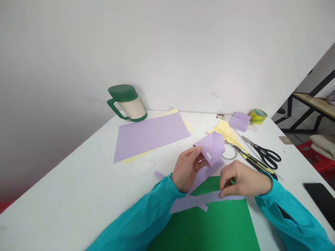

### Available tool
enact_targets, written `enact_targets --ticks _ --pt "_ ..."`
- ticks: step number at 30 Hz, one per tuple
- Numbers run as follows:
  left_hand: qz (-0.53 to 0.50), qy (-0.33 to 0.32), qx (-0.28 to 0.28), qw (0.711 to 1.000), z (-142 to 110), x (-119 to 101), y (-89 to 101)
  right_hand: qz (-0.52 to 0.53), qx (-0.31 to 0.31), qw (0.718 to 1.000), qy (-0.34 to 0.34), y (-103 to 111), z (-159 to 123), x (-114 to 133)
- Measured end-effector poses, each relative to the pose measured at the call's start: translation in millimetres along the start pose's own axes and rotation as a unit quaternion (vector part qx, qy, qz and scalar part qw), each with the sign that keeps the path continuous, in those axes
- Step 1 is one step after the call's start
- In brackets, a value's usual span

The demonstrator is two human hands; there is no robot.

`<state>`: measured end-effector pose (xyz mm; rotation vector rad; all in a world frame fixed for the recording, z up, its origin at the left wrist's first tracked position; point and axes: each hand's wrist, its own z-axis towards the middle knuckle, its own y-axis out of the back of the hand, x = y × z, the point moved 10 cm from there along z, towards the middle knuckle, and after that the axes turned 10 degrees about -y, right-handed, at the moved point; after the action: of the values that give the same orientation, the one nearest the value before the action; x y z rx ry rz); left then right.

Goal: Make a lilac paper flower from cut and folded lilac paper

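- Clamping folded purple piece between thumb and fingers of left hand, pressing left grip together on its lower left part.
- Holding that piece up over bench, showing small white patch on one face.
- Pinching purple strip in right hand, pressing thumb and finger of right grip together on it.
- Running strip across upper part of green sheet, poking past its left edge; unable to tell if touching.
- Showing more purple paper between left hand and green sheet, partly hidden.
- Seeing green-and-beige mug near back left corner of bench.
- Seeing flat purple sheet over yellow sheet, near back edge, right of mug.
- Noting yellow-green tape roll at back right corner, creased purple paper just left of it.
- Spotting black-handled scissors near right edge, yellow-black cutter just beside.
- Seeing flat black object by right edge, farther from back edge than scissors.
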<state>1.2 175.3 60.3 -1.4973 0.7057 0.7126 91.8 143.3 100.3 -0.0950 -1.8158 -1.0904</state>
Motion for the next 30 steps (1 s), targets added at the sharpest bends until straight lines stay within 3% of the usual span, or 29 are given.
enact_targets --ticks 2,4,7,9,11,17,25,30 --pt "0.015 -0.009 0.007 1.0 1.7 -2.5 0.0 -0.116 0.02 0.993 -0.011 -10.6 0.3 -4.6" --pt "0.028 -0.015 0.014 0.999 1.2 -4.2 -1.1 -0.175 -0.023 0.984 0.001 -7.1 1.0 -2.2" --pt "0.056 -0.016 0.029 0.998 -3.1 -4.5 -5.0 -0.142 -0.165 0.974 0.058 19.0 -5.2 14.7" --pt "0.071 -0.012 0.042 0.997 -7.0 -3.3 -8.9 -0.152 -0.272 0.945 0.103 35.9 -16.2 26.7" --pt "0.077 -0.008 0.043 0.996 -10.5 -2.1 -10.6 -0.208 -0.331 0.909 0.142 38.3 -24.6 37.4" --pt "0.077 0.012 -0.04 0.996 -16.3 -0.4 2.9 -0.379 -0.373 0.823 0.202 19.1 -33.6 58.7" --pt "0.077 -0.044 -0.071 0.993 -19.0 -13.4 7.0 -0.414 -0.377 0.8 0.214 14.5 -35.5 64.7" --pt "0.074 -0.042 -0.088 0.993 -17.9 -12.4 10.5 -0.414 -0.377 0.796 0.229 13.7 -36.4 65.1"
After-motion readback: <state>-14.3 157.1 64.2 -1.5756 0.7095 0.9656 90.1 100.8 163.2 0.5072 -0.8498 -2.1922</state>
